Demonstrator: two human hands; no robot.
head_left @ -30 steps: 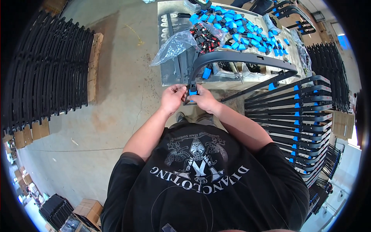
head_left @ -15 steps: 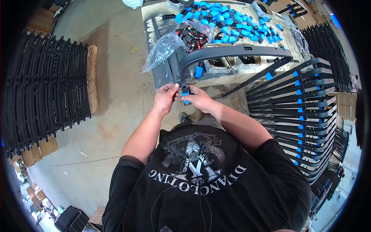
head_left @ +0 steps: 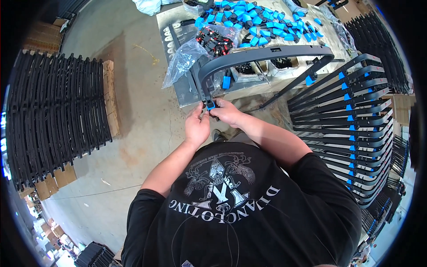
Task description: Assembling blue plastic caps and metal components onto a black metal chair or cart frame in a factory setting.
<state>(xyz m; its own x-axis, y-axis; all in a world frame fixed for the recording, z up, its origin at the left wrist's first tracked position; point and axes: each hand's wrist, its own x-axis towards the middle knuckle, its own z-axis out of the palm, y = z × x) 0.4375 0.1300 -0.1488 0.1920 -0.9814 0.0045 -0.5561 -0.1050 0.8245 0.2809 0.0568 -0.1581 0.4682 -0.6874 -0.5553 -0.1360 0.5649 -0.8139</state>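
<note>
A long black frame (head_left: 258,54), bent in a curve at its corners, stands in front of me, one leg reaching down to my hands. Near that leg's lower end sits a small blue clip (head_left: 211,106). My right hand (head_left: 227,113) is closed around the end from the right, its fingers at the clip. From the left, my left hand (head_left: 197,123) holds the same end, thumb and fingertips against it; part of its grip is hidden. Another leg of the frame runs off to the right and carries a blue piece (head_left: 310,80).
Ahead is a worktable (head_left: 187,91) with a heap of blue caps (head_left: 262,22), a plastic bag (head_left: 182,62) of black and red parts, and boxes of small black pieces (head_left: 282,63). Racked black frames (head_left: 342,115) stand close on the right; stacked black bars (head_left: 62,115) are at left.
My left hand has turned more upright and shifted slightly right under the frame's end. The frame has moved a little left. My right hand stays at the blue clip.
</note>
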